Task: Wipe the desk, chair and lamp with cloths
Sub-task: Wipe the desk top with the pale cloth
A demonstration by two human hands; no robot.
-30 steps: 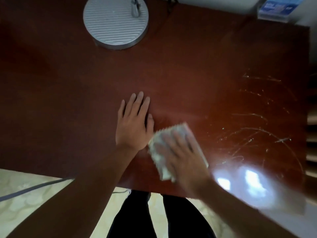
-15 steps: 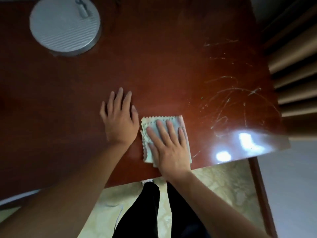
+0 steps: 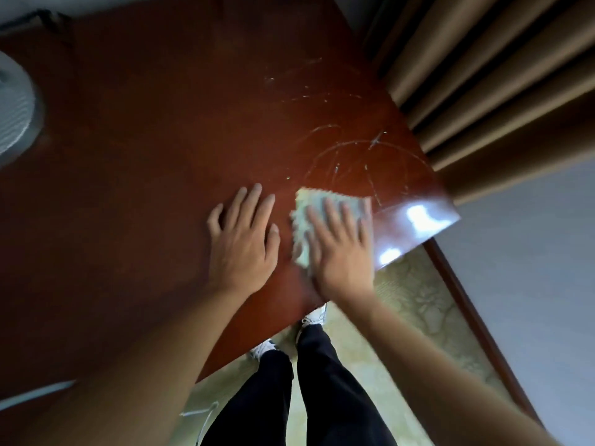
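A dark red wooden desk [image 3: 154, 130] fills the view. My right hand [image 3: 341, 249] lies flat, fingers spread, pressing a pale folded cloth [image 3: 301, 217] onto the desk near its front right corner. My left hand [image 3: 243, 239] rests flat on the bare wood just left of the cloth, holding nothing. The lamp's round grey ribbed base [image 3: 14, 111] stands at the far left edge, mostly cut off. White scratch-like streaks [image 3: 351, 149] mark the wood beyond the cloth.
Brown curtains [image 3: 476, 78] hang right of the desk. A pale wall with a dark skirting board [image 3: 476, 320] runs along the right. My legs and shoes [image 3: 309, 320] stand on patterned flooring at the desk's front edge. A white cord [image 3: 206, 416] lies on the floor.
My right hand has slid the cloth rightward toward the desk's front right corner. The view has swung right, so the lamp base has moved to the left edge and the curtains appear larger.
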